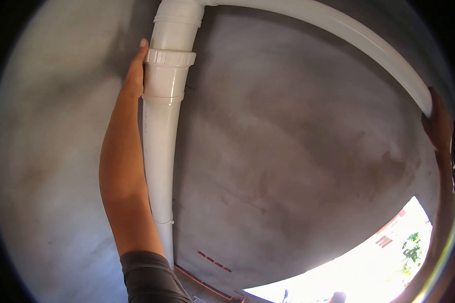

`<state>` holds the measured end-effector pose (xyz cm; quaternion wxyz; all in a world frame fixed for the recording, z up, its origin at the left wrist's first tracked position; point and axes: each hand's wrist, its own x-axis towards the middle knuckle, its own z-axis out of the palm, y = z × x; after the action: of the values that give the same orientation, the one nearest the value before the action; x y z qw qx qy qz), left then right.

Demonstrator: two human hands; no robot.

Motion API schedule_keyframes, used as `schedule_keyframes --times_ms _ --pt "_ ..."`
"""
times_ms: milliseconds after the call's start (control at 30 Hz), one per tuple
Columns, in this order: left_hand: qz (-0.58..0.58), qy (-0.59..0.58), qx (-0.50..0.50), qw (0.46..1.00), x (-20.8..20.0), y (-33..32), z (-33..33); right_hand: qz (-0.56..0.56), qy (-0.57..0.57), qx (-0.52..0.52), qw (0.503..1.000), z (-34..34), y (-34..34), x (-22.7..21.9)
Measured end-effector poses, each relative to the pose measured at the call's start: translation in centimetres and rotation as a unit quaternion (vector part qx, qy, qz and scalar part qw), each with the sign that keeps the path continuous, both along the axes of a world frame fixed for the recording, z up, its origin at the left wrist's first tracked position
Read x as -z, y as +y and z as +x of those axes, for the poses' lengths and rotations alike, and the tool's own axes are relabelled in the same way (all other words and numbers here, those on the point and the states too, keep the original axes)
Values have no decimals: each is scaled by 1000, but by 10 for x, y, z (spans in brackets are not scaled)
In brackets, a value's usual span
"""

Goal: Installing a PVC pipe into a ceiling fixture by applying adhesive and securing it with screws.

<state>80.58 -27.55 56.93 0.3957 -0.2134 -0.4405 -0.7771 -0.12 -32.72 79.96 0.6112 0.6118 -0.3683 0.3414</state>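
Note:
A thick white plastic drain pipe [161, 136] runs up the left part of the view. It has a wide ribbed collar [170, 58] near its upper part. My left hand [136, 68] rests against the pipe's left side at the collar, one digit pointing up; its other fingers are mostly hidden behind the pipe, seemingly holding it. From the fitting at the top, a white branch pipe [333, 22] arcs across to the far right in this view. There my right hand [438, 123] is closed around its end, partly in shadow.
Behind the pipes is a grey plastered surface [288, 131]. Several reddish slots [215, 261] and an orange line [202, 283] show lower down. A bright opening [338, 272] at lower right shows green leaves [412, 252]. A small joint [165, 221] sits low on the thick pipe.

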Motion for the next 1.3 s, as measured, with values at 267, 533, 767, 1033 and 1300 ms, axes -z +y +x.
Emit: schedule_keyframes --times_ms 267,533,767,1033,1300 --pt "-45 34 71 996 -2 -28 -14 130 28 -17 991 23 27 -17" --pt "-43 91 116 988 -5 -25 -9 310 35 -54 948 48 59 -24" --pt "-32 72 42 996 3 -22 -6 89 21 -96 991 35 26 3" --pt "-13 89 30 996 9 -25 18 65 5 6 998 39 15 -6" --pt "-90 45 70 992 0 -57 -8 77 2 55 996 45 51 -4"
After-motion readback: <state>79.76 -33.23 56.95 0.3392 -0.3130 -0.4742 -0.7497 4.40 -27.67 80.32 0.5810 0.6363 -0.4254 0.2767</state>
